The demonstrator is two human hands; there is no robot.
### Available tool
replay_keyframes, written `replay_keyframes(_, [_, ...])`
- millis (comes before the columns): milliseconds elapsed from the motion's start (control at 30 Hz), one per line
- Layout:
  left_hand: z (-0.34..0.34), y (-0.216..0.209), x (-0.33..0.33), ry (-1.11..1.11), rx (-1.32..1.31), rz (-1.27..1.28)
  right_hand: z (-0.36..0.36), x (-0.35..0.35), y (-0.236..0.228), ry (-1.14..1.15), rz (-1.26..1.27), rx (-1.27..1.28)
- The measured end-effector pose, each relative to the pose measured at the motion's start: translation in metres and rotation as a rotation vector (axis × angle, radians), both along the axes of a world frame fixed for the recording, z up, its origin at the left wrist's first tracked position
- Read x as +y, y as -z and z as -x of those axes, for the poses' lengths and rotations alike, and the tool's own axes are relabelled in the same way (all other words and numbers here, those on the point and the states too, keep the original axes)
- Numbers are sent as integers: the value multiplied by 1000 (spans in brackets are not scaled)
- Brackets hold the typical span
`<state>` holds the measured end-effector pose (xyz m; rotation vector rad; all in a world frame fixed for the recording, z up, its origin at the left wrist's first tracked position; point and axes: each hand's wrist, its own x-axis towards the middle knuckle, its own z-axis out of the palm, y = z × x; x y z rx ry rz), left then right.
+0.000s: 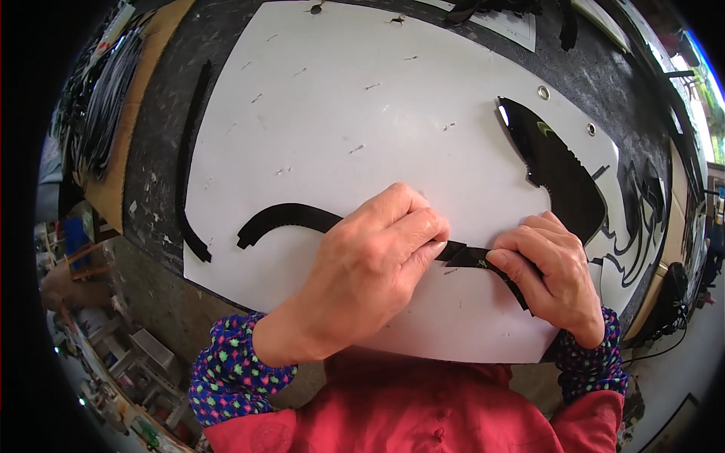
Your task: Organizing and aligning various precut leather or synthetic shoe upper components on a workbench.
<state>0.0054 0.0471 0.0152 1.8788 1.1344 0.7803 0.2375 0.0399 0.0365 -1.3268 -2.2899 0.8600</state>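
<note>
A long curved black strip (pixel 281 219) lies on a white sheet (pixel 355 113). My left hand (pixel 370 264) presses on its middle, fingers curled over it. My right hand (pixel 555 275) pinches the strip's right end, where a short black piece (pixel 462 254) overlaps it between my two thumbs. The left end of the strip curves free toward the left. Part of the strip is hidden under both hands.
A glossy black shaped piece (pixel 555 170) lies at the sheet's right edge, next to two metal eyelets (pixel 544 92). Another thin black strip (pixel 187 162) runs along the sheet's left edge on the dark table (pixel 162 113). Several black cut pieces (pixel 642 204) are stacked at right.
</note>
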Motion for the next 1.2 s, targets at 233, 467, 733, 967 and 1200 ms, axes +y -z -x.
replay_keyframes(233, [-2, 0, 0, -12, 8, 9, -2, 1, 1, -51, -12, -24])
replay_keyframes(467, [-7, -12, 4, -24, 87, 227, -3, 1, 0, -48, 8, -27])
replay_keyframes(733, [-8, -14, 5, -32, 100, 241, -1, 1, -2, -49, 28, -50])
replay_keyframes(967, [-7, -13, 5, -30, 95, 208, -2, 0, 0, -16, 40, -16])
replay_keyframes(1200, [-7, -10, 4, -22, 98, 179, 1, 2, 2, -1, 12, -27])
